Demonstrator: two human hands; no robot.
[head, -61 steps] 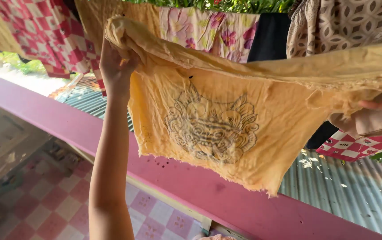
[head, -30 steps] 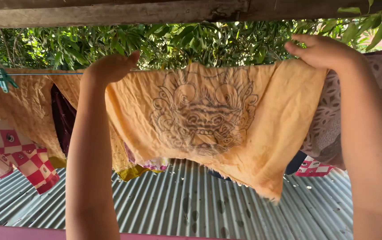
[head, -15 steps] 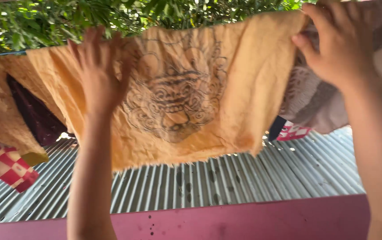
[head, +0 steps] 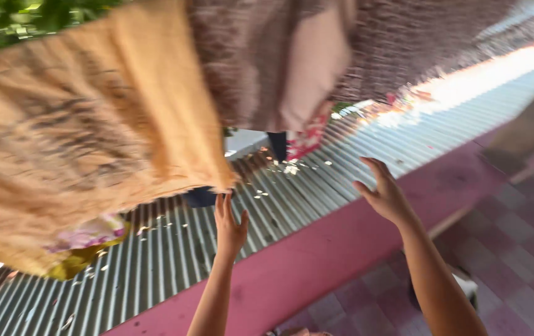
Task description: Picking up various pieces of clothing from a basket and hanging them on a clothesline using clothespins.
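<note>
the picture is blurry and tilted. a big orange cloth with a dark line drawing on it (head: 87, 130) hangs at the top left, and its frayed bottom corner sits just above the left hand (head: 230, 227). the left hand is open, with its fingers pointing up at that corner, and it holds nothing; it is too blurry to tell if the fingertips touch the cloth. the right hand (head: 384, 194) is open too, with its fingers spread and nothing in it, up in the air well apart from the orange cloth. next to the orange cloth hangs a brown patterned cloth (head: 292, 56), with a red and white cloth (head: 307, 140) peeking out under it. below the cloths lies a grey wavy metal roof (head: 174, 249). a pink ledge (head: 317, 249) runs under both arms, and a pink and white tiled floor (head: 528, 249) shows at the lower right.
</note>
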